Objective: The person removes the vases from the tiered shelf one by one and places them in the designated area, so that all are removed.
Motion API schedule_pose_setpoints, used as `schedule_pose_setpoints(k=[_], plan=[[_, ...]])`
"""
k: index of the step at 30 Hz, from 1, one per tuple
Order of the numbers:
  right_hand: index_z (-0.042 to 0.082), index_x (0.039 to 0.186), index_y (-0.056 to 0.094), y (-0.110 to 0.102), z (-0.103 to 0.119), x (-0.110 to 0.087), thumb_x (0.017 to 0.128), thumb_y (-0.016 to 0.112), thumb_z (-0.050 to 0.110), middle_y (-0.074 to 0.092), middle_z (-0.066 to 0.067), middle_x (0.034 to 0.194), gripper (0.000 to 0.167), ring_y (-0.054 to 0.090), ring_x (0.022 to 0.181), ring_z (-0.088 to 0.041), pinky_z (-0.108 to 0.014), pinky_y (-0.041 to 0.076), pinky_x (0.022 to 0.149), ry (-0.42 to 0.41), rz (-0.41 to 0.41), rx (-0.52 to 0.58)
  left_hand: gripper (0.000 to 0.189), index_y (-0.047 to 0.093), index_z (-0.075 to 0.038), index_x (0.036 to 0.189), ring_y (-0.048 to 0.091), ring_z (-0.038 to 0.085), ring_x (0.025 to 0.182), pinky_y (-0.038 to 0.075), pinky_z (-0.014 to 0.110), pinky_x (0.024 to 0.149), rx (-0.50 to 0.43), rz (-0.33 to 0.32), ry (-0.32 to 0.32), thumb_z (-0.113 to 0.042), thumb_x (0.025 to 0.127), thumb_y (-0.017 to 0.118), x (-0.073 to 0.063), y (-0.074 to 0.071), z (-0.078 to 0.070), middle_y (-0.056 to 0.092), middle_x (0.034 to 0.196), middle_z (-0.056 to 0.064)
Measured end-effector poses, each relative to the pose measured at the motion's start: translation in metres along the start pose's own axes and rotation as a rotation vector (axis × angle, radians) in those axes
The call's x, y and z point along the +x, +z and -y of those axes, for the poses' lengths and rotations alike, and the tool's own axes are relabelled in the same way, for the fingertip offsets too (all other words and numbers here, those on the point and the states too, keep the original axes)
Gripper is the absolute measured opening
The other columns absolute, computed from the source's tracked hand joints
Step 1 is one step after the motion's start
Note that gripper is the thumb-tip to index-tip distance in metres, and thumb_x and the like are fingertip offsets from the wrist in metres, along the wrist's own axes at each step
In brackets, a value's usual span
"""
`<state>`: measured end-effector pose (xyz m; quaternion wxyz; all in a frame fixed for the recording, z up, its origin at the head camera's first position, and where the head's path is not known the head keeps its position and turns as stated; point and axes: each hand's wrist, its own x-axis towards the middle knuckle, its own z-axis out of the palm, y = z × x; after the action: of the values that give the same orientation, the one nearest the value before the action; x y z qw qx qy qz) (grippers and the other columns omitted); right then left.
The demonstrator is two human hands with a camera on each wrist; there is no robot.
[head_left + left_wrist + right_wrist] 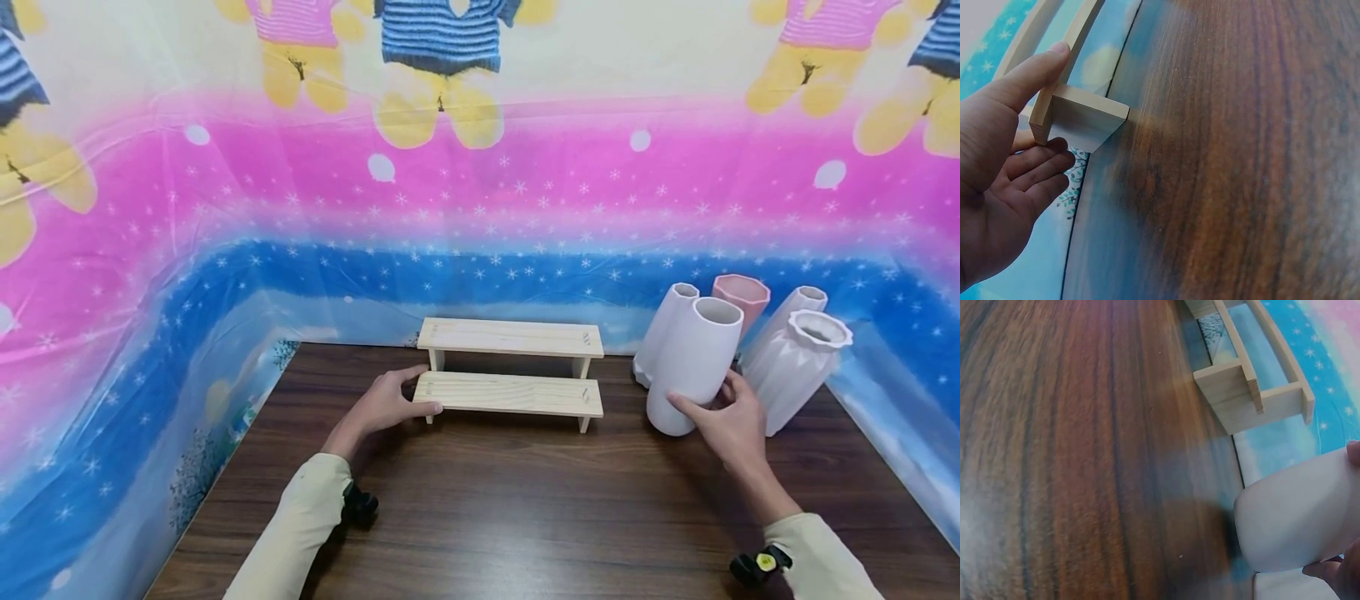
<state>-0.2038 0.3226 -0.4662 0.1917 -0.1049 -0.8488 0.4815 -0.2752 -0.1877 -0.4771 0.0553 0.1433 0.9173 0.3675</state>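
A two-step light wooden stand (510, 393) is on the table near its back edge. My left hand (386, 404) grips the left end of its lower step, thumb (1054, 59) on the board and fingers curled beneath. My right hand (738, 421) holds a smooth white vase (693, 367) low on its body, thumb in front and the other fingers round its right side. In the right wrist view only fingertips show at the edge of the vase (1297, 515), which has a rounded base.
Behind and beside the held vase stand a slim white vase (660, 337), a pink faceted vase (742, 289), another slim white one (780, 323) and a pleated white vase (798, 371). A patterned cloth (525, 200) hangs behind the dark wooden table (525, 508).
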Motion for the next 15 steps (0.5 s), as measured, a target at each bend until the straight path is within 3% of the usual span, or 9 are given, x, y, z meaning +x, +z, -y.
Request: schedule_pose_setpoints(k=[8, 15], plan=[[0.008, 0.158, 0.035, 0.003, -0.009, 0.003, 0.081, 0.087, 0.044, 0.046, -0.019, 0.156, 0.1, 0.047, 0.138, -0.038, -0.057, 0.038, 0.111, 0.061, -0.03, 0.003, 0.092, 0.045, -0.003, 0.154, 0.057, 0.032, 0.125, 0.048, 0.052, 0.099, 0.006, 0.002, -0.002, -0.051, 0.084, 0.082, -0.001, 0.0, -0.001, 0.055, 0.147, 0.022], [0.009, 0.159, 0.035, 0.002, -0.012, 0.01, 0.08, 0.088, 0.044, 0.047, -0.017, 0.156, 0.101, 0.047, 0.139, -0.034, -0.054, 0.038, 0.112, 0.078, -0.045, 0.032, 0.094, 0.044, -0.003, 0.155, 0.051, 0.035, 0.135, 0.045, 0.055, 0.104, 0.01, 0.006, -0.009, -0.053, 0.084, 0.081, 0.0, 0.0, -0.001, 0.05, 0.152, 0.022]])
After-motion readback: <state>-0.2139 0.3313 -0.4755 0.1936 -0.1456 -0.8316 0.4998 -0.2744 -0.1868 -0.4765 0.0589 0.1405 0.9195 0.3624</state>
